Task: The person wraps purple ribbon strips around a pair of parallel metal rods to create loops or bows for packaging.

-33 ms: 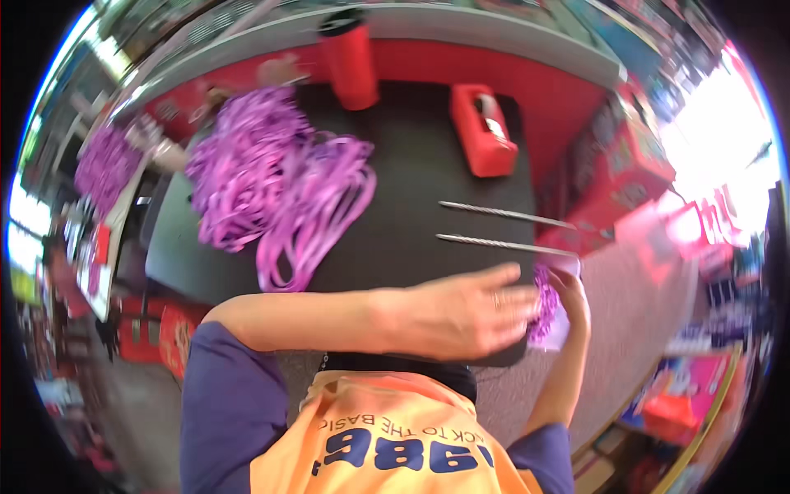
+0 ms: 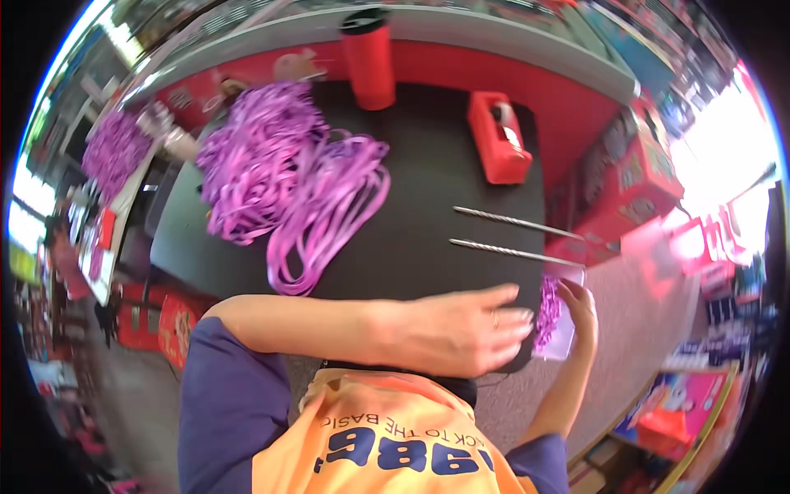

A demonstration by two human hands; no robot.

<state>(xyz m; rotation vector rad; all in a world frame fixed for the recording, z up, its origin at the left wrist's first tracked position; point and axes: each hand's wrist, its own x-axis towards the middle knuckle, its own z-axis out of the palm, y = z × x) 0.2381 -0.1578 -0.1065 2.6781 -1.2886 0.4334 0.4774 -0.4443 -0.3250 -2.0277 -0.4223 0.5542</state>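
My left hand (image 2: 465, 333) reaches across my front to the table's near right corner. Its fingers are stretched out and hold nothing, just left of a pile of small purple strips (image 2: 547, 317). The strips lie in a shallow, pale translucent tray (image 2: 562, 342) at the table's right edge. My right hand (image 2: 583, 311) curls over the tray's right side, fingertips by the strips, gripping its rim. Two twisted metal rods (image 2: 518, 249) lie side by side behind the tray, ends jutting past the table edge. A looped bundle of purple ribbon (image 2: 329, 206) rests left of them.
A larger purple ribbon heap (image 2: 263, 156) covers the black table's (image 2: 411, 173) far left. A red tumbler (image 2: 369, 66) and a red tape dispenser (image 2: 499, 140) stand at the back. Red stools (image 2: 173, 333) are left, red boxes (image 2: 638, 177) right. More ribbon (image 2: 115, 155) lies on another table.
My left fingers have drawn back a little to the left from the purple strips, so more of the tray shows. The whole view has shifted slightly. My right hand stays at the tray.
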